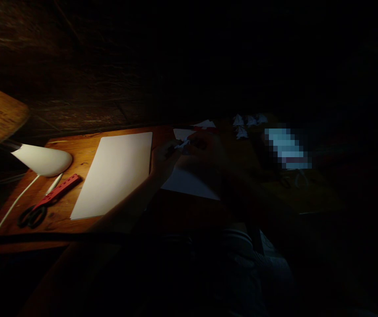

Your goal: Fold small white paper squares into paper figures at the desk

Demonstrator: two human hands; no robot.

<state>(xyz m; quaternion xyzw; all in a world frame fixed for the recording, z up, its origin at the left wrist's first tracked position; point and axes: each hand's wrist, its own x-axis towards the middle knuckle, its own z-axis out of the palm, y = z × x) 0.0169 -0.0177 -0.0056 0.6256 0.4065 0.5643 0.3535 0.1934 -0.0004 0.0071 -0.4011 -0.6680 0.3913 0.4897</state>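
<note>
Both hands meet over the table in dim light, around a small folded piece of white paper (184,144). My left hand (163,155) grips it from the left with fingers closed. From the right, my right hand (205,147) pinches the same paper; its fingers are mostly in shadow. Below them lies a white sheet (192,182), partly covered by the hands and their shadow. More paper pieces (184,133) lie just behind the hands, beside something red. A stack of white paper (116,171) rests to the left of my left forearm.
At the left are scissors (37,215) with black handles, a red perforated strip (58,190) and a white lamp (42,159) with a cord. Several folded paper shapes (240,132) stand at the back right. A blurred bright screen (289,147) lies beyond, near pliers-like handles (301,178).
</note>
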